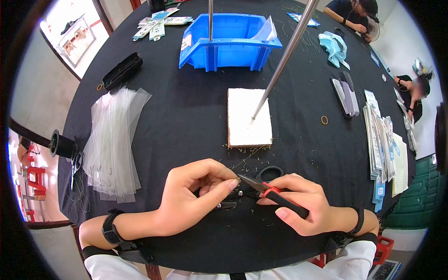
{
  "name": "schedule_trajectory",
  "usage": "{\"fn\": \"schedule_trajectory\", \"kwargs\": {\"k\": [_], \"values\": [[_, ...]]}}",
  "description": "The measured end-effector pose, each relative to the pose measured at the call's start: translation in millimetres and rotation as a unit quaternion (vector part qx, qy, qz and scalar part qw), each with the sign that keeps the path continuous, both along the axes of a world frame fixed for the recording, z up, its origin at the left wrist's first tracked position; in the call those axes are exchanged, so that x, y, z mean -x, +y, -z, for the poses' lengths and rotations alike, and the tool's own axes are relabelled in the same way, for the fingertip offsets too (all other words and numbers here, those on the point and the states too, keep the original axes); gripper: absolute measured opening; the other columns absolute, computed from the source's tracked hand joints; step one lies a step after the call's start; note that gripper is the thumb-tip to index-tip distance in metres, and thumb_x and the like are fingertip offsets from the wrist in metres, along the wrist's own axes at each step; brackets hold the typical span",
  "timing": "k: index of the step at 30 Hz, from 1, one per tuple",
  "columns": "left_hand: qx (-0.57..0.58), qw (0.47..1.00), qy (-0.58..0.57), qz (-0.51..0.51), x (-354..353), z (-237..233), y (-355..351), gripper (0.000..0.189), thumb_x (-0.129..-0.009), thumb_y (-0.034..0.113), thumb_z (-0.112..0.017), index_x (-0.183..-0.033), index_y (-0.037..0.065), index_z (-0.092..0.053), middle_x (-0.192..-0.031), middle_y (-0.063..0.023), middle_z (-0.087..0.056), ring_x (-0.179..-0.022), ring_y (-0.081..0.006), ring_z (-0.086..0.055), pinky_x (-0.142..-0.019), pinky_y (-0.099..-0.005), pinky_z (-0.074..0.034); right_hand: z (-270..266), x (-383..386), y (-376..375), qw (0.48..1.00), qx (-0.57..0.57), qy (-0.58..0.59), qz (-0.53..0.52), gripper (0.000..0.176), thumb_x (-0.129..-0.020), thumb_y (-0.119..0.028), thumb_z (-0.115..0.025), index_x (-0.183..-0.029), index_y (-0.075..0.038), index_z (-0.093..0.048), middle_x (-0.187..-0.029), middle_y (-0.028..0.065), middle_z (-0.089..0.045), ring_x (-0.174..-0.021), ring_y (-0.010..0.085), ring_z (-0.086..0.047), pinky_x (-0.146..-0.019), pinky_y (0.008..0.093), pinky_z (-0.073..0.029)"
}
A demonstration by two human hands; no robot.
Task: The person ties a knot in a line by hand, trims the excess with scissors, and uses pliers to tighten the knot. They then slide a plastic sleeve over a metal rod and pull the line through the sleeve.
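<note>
Gripping one snipper (272, 191), right hand (308, 198).

No lettering can be read anywhere. The blue bin (231, 39) carries a small white label (186, 42) on its left wall — the print on it is too small to make out. Behind and to the left of the bin lies a fan of printed cards (158, 23), and well to the right of the bin stand stacks of printed sheets (380, 140) with blue markings — the writing on both is blurred past reading.
</note>
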State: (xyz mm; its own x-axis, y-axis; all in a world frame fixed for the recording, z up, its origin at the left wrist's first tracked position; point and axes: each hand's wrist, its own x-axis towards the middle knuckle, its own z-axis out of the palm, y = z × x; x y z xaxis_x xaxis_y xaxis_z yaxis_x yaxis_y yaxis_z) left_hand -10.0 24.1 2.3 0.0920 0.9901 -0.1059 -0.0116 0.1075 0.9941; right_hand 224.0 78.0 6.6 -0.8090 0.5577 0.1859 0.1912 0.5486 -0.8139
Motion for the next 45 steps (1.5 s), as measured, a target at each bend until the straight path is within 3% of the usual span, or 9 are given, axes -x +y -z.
{"fn": "schedule_trajectory", "kwargs": {"k": [9,15,19,24,28,39,45], "values": [[-0.002,1.000,0.011,0.007,1,0,0,0.005,-0.082,-0.001,-0.062,-0.086,-0.003,-0.060,-0.076,-0.0010,-0.057,-0.067,-0.0022,-0.049,-0.056,-0.0177,-0.037,0,1,-1,1.000,-0.005,0.003,0.006,0.027,-0.082,-0.019,-0.054,-0.089,0.004,-0.068,-0.098,0.0174,-0.062,-0.085,0.0240,-0.059,-0.073,0.0308,-0.046],[0.010,1.000,-0.027,0.010,1,0,0,0.005,-0.083,0.001,-0.062,-0.086,-0.003,-0.060,-0.077,-0.0016,-0.058,-0.067,-0.0034,-0.050,-0.058,-0.0183,-0.038,0,-1,1,0.996,-0.085,-0.009,-0.004,0.024,-0.079,-0.017,-0.056,-0.087,0.002,-0.068,-0.095,0.0157,-0.062,-0.082,0.0240,-0.058,-0.072,0.0329,-0.045],[-0.004,0.999,-0.050,-0.003,0,6,1,0.009,-0.085,0.007,-0.061,-0.088,-0.002,-0.062,-0.072,0.0016,-0.057,-0.060,0.0003,-0.041,-0.050,-0.0170,-0.030,-2,2,2,0.994,-0.104,-0.020,0.003,0.026,-0.076,-0.018,-0.064,-0.092,0.003,-0.065,-0.098,0.0159,-0.059,-0.082,0.0253,-0.057,-0.071,0.0338,-0.044],[0.022,0.997,-0.068,-0.030,-1,2,2,0.010,-0.085,0.007,-0.061,-0.086,-0.003,-0.062,-0.073,0.0012,-0.058,-0.064,-0.0001,-0.046,-0.055,-0.0166,-0.034,1,6,1,0.992,-0.117,-0.016,0.034,0.030,-0.073,-0.016,-0.072,-0.095,0.003,-0.062,-0.103,0.0160,-0.054,-0.084,0.0273,-0.055,-0.073,0.0354,-0.044],[-0.002,0.995,-0.071,-0.062,-3,3,5,0.012,-0.086,0.009,-0.059,-0.085,-0.003,-0.061,-0.064,0.0002,-0.054,-0.052,-0.0030,-0.043,-0.045,-0.0191,-0.031,-2,7,1,0.988,-0.137,-0.031,0.062,0.030,-0.072,-0.013,-0.071,-0.096,0.003,-0.062,-0.104,0.0162,-0.053,-0.089,0.0284,-0.054,-0.077,0.0369,-0.045],[-0.041,0.996,-0.058,-0.045,-1,9,4,0.012,-0.086,0.010,-0.061,-0.085,-0.002,-0.061,-0.065,0.0004,-0.053,-0.052,-0.0033,-0.043,-0.045,-0.0194,-0.031,-1,10,-2,0.955,-0.286,-0.052,0.067,0.033,-0.069,-0.013,-0.072,-0.097,0.001,-0.061,-0.107,0.0151,-0.052,-0.095,0.0306,-0.052,-0.081,0.0389,-0.042],[-0.046,0.996,-0.064,-0.034,-1,10,6,0.012,-0.086,0.010,-0.061,-0.084,-0.002,-0.061,-0.066,0.0003,-0.053,-0.052,-0.0039,-0.042,-0.045,-0.0194,-0.030,-2,10,-3,0.952,-0.294,-0.052,0.064,0.032,-0.069,-0.013,-0.071,-0.097,0.000,-0.061,-0.104,0.0133,-0.051,-0.091,0.0292,-0.053,-0.078,0.0380,-0.043]]}}
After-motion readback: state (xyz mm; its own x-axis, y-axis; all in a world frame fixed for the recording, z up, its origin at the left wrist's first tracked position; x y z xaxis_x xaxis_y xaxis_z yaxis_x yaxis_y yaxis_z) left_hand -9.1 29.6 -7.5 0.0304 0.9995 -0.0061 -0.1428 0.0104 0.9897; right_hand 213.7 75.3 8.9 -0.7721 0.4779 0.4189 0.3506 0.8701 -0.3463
